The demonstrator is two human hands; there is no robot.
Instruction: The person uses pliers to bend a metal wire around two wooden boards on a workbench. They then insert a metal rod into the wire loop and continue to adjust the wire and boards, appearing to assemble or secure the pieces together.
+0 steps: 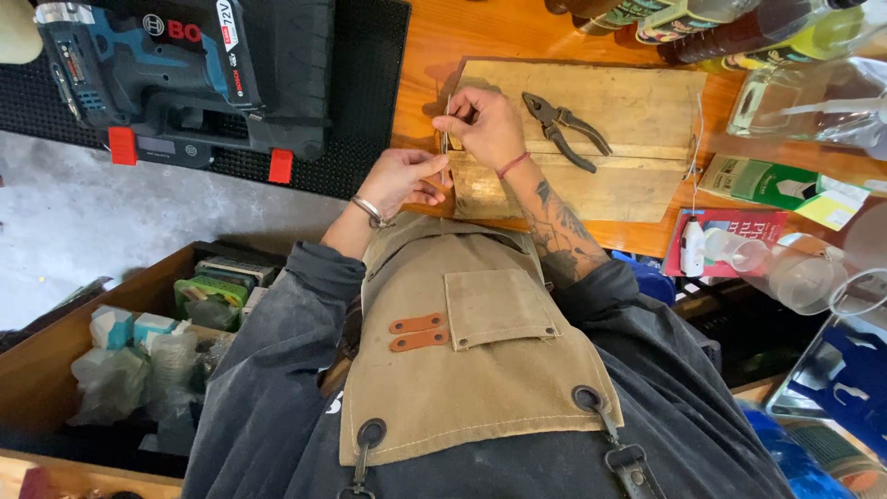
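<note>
Both hands pinch a thin wire [445, 129]: the right hand [485, 125] grips its far end, the left hand [402, 177] its near end. The wire runs straight away from the body (pliers [564, 129] lie just right of the right hand) over the wooden board [637, 176] on the surface.

Thin upright wire [445, 139] between fingertips

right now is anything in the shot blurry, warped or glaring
Head view: wide-angle bending at the edges curves the bottles and the drill case; soft daylight, with a mild sheen on the orange tabletop; the hands and pliers are sharp; the thin wire is barely resolved.
</note>
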